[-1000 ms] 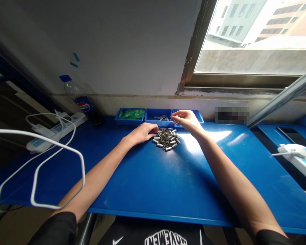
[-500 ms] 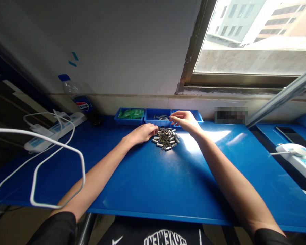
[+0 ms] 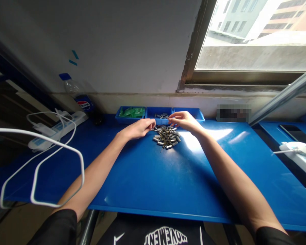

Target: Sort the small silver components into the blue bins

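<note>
A pile of small metal parts (image 3: 167, 136) lies on the blue table, silver cylinder-like pieces mixed with thin dark and brassy screw-like ones. My left hand (image 3: 140, 129) is at the pile's left edge, its fingers closed in a pinch. Something thin seems to show at those fingertips, too small to name. Above the pile's back edge is my right hand (image 3: 185, 121), thumb and fingers pinched together before the middle blue bin (image 3: 150, 120). What it holds, if anything, cannot be made out. Several silver pieces (image 3: 161, 116) lie inside that bin.
Left of the middle bin, a blue bin holds green packets (image 3: 132, 112). Another blue bin (image 3: 200, 115) is partly behind my right hand. A cola bottle (image 3: 83, 102) and power strip (image 3: 47, 136) stand at left. White cable (image 3: 83, 163) loops over my left forearm. Another power strip (image 3: 299, 153) is at right.
My left hand has drawn slightly left and up from the pile. My right hand stays pinched, having shifted very little. The whole view has moved slightly.
</note>
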Available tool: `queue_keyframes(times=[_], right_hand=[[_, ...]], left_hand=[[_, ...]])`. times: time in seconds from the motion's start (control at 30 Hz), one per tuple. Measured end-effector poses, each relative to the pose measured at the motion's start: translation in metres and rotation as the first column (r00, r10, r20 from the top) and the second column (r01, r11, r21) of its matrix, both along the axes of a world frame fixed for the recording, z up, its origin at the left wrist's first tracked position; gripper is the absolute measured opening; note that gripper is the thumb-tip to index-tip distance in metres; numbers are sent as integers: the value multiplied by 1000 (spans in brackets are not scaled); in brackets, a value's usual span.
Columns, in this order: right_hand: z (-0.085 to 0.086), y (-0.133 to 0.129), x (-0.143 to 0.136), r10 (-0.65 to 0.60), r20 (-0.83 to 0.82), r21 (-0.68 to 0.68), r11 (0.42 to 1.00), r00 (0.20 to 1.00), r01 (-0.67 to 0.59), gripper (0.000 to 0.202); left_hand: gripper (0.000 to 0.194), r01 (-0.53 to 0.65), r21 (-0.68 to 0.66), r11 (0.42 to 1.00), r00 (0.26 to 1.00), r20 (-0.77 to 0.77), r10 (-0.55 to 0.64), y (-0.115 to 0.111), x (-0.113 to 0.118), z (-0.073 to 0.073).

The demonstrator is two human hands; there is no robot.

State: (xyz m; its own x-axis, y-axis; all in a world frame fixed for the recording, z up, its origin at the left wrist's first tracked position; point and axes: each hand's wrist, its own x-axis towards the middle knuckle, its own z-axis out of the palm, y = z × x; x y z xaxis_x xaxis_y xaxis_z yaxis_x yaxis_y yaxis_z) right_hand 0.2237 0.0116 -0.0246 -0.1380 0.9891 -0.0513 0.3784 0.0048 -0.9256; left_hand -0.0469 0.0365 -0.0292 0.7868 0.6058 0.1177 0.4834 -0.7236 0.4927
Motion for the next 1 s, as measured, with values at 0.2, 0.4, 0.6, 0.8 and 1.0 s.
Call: queue_keyframes(times=[0.2,0.4,0.6,0.8,1.0], right_hand=[[-2,-2,0,153,12,-50,987,988,-152,22],[5,-7,-1,191,-321,-112,965,927,-238,37],[1,-5,-2,182,-335,-68,974,924,-217,38],[12,-7,2,102,-144,17,995,984,-100,30],[35,-10,30,-226,266,251,955,937,160,17]], left_hand=[[3,-75,24,997,980,185,69,-7,7,10],[9,-141,-13,990,927,350,136,-17,19,12],[11,-153,-35,988,898,413,154,-23,27,10],[10,-136,6,991,942,310,128,-22,30,0],[19,-44,90,995,999,28,41,-14,23,-21]])
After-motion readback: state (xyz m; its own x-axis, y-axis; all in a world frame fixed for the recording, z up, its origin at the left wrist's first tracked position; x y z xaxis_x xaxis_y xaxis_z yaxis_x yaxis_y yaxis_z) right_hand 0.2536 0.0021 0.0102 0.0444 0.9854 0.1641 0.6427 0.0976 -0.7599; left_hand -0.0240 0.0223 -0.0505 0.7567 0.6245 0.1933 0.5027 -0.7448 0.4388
